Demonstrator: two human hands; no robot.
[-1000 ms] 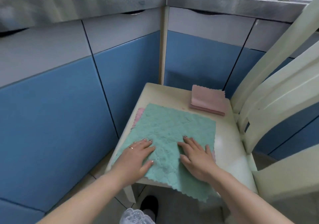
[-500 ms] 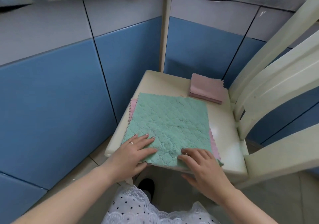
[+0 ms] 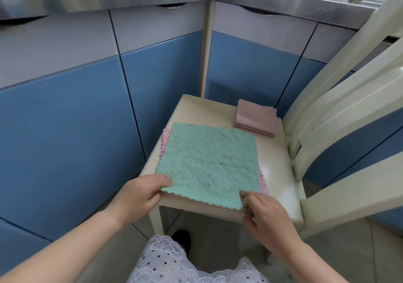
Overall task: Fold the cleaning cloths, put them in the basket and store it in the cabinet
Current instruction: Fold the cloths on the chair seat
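1. Green cloth [image 3: 209,165] lies spread flat on the chair seat [image 3: 277,173], over a pink cloth [image 3: 166,137] whose edges show at its left and right.
2. Left hand [image 3: 141,193]: fingers curled, pinching the green cloth's near left corner.
3. Right hand [image 3: 265,215]: fingers curled, pinching the near right corner at the seat's front edge.
4. Folded pink cloth [image 3: 256,118] sits at the seat's far right, apart from the green one.
5. Blue cabinet doors [image 3: 65,134] behind the chair.
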